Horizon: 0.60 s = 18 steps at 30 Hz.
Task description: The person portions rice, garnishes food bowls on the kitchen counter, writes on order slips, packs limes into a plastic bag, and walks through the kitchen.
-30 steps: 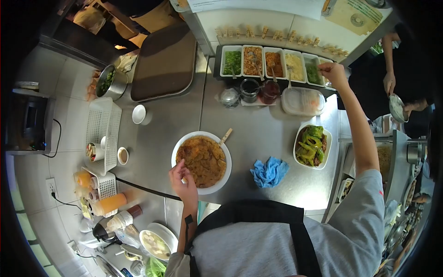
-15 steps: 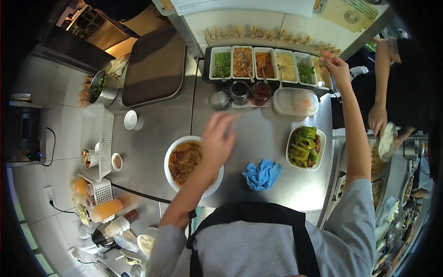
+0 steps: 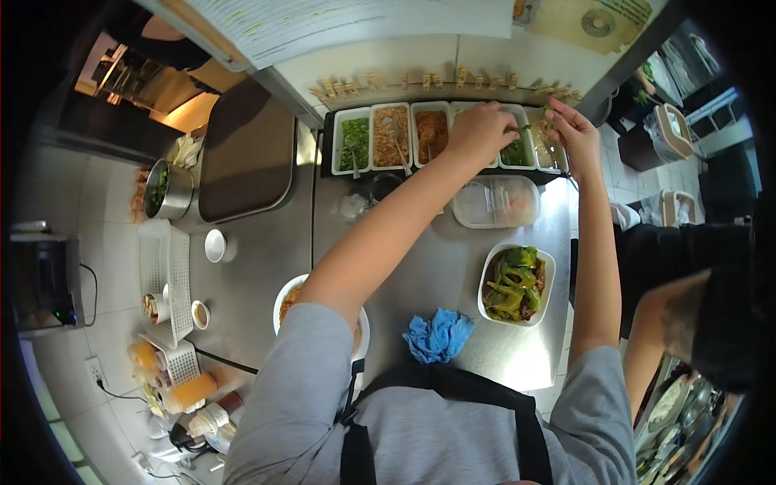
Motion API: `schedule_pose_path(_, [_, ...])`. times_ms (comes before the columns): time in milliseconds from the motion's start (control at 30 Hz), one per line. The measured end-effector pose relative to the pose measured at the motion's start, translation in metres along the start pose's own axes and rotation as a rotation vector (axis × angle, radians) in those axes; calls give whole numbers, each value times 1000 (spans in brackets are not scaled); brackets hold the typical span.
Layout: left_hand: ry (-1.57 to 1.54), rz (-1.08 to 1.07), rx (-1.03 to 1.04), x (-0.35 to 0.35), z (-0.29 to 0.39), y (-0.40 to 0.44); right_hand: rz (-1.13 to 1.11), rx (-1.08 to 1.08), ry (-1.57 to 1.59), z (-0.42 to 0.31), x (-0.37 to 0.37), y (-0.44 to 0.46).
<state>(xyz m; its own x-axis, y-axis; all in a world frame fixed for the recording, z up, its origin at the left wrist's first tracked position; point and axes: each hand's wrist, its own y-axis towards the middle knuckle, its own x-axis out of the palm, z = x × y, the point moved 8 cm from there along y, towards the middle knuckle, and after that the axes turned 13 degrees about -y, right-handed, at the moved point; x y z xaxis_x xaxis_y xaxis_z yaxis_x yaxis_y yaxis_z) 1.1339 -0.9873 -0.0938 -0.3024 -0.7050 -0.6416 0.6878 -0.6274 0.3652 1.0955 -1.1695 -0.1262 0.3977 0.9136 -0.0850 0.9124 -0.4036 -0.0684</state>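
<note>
Spanning the middle of the kitchen, a steel counter [image 3: 424,267] runs below a pale tiled wall [image 3: 420,58], with papers [image 3: 364,24] and a row of wooden clothespins [image 3: 404,79] on it; a person in dark clothes [image 3: 671,255] is at the right, beyond the counter's edge; a large brown tray [image 3: 246,153] lies at the upper left, a white basket [image 3: 166,275] below it; along the wall side, a black rack [image 3: 326,153] bears white tubs of toppings, chopped greens [image 3: 354,137] at its left end; nearer, a lidded plastic container [image 3: 495,202], a square bowl [image 3: 552,284] of green peppers [image 3: 515,281] and a crumpled blue cloth [image 3: 438,335] sit on the steel; a round white bowl [image 3: 279,301] is partly hidden under the left arm.

Both arms reach far forward; the left crosses slantwise over the counter, its hand [image 3: 485,136] palm down above the tubs, fingers curled and nearly closed, though whether they grip anything is hard to tell; the right arm rises steeply, its hand [image 3: 578,141] raised at the rack's right end, thumb and fingertips pinched on a small green sprig [image 3: 550,115]; the sprig is above the tubs, close to the left fingertips.
</note>
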Motion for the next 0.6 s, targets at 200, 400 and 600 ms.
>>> schedule_pose_path(200, [-118, -18, -148, -6, -5, -15, 119, 19, 2, 19, -23, 1])
schedule_pose_path(400, [87, -77, -63, 21, -12, -8, 149, 2, 147, 10, -29, -8])
schedule_pose_path(600, [-67, 212, 36, -5, 7, -1, 33, -29, 221, -15, -39, -9])
